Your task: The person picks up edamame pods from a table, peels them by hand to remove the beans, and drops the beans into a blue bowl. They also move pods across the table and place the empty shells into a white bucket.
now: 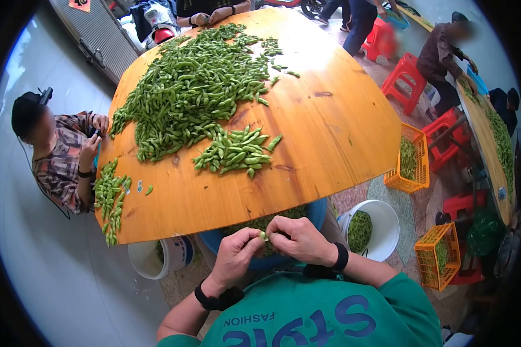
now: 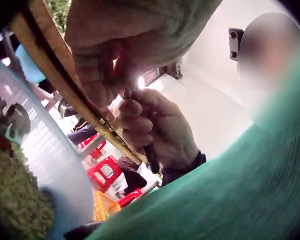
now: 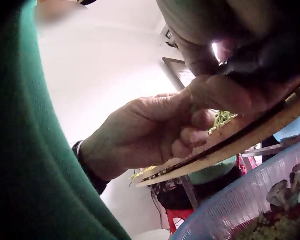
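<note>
A small green pod [image 1: 263,235] shows between the fingertips of both hands, above a blue basin [image 1: 318,214] at the table's near edge. The left hand [image 1: 237,254] pinches it with thumb and curled forefinger. The right hand [image 1: 302,240] meets it from the other side, fingertips touching the left ones. In the left wrist view the right hand [image 2: 157,125] has curled fingers, with a dark narrow thing [image 2: 150,155] below them that I cannot identify. The right wrist view shows the left hand [image 3: 145,130] with thumb and fingers together; the pod is mostly hidden there.
A large pile of green pods [image 1: 185,92] covers the wooden table's [image 1: 330,127] far left, a smaller heap [image 1: 237,151] nearer. White buckets [image 1: 382,228] flank the basin. Orange crates [image 1: 414,156] and red stools [image 1: 405,81] stand right. People sit at the left and far edges.
</note>
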The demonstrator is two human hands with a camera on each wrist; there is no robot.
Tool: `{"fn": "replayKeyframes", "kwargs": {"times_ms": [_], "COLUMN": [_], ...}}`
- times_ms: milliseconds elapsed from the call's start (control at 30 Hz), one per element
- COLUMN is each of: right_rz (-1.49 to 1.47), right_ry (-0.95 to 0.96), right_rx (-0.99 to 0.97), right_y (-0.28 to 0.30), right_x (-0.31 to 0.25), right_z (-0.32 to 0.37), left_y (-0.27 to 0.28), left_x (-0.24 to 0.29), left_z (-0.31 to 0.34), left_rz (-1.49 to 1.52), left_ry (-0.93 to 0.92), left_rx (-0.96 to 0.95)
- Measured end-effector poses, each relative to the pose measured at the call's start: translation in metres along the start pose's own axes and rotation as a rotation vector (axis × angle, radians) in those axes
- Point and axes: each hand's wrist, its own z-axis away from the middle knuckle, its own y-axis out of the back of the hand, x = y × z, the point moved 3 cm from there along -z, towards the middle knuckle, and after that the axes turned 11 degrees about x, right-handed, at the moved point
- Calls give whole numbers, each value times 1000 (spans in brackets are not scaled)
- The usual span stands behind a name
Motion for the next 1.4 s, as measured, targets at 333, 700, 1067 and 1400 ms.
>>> {"fn": "replayKeyframes", "kwargs": {"times_ms": [333, 700, 1067, 1400], "right_rz": [-297, -141, 207, 484], "right_ry": [-253, 55, 267, 405], "right_rx": [-84, 23, 43, 22], "right_y": [-2, -4, -16, -28], "right_x": [15, 13, 37, 40], "right_z": [5, 6, 2, 0], "left_y": [-6, -10, -14, -11], "left_x": [-20, -43, -44, -55], "left_z": [1, -1, 0, 1], "left_rz": [466, 422, 482, 387], "left_ry": [378, 467, 550, 594], "left_rx": [-165, -109, -98, -159]}}
